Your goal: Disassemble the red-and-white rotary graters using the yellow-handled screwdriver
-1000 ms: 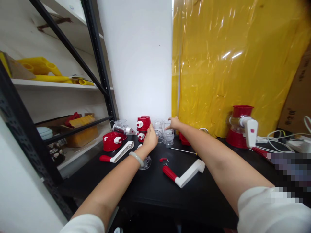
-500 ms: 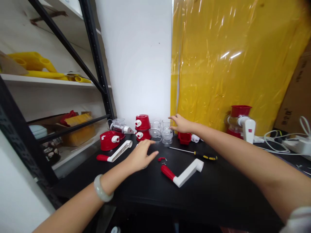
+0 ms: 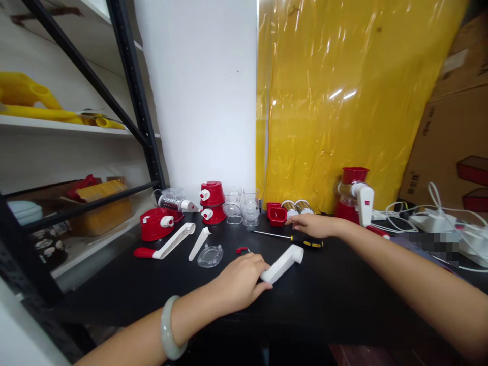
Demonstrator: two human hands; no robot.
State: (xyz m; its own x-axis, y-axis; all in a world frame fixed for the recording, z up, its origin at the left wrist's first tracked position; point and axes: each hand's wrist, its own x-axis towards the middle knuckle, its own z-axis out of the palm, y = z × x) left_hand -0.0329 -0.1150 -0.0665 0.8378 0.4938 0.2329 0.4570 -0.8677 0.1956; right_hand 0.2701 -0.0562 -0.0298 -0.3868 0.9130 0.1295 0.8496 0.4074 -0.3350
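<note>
My left hand (image 3: 244,282) is closed around the white crank handle (image 3: 282,265) near the table's front; its red grip is hidden under my fingers. Above the yellow-and-black screwdriver (image 3: 311,243), my right hand (image 3: 314,225) reaches over with its fingers extended and nothing visible in them. A small red part (image 3: 241,250) lies just behind my left hand. To the left are a clear oval plate (image 3: 210,256), a white strip (image 3: 199,244) and a second crank handle (image 3: 174,241) with a red grip. Red trays (image 3: 277,216) and metal drums (image 3: 304,207) sit behind my right hand.
Red bases (image 3: 212,203), clear plastic housings (image 3: 250,208) and a grater assembly (image 3: 171,201) stand along the back. An assembled red-and-white machine (image 3: 353,195) stands at the right, beside white cables and power strips (image 3: 434,221). A black-framed shelf (image 3: 141,101) borders the left.
My left hand has moved right and down and closed on the crank handle. My right hand has lowered from near the clear housings to above the screwdriver. The view has shifted right.
</note>
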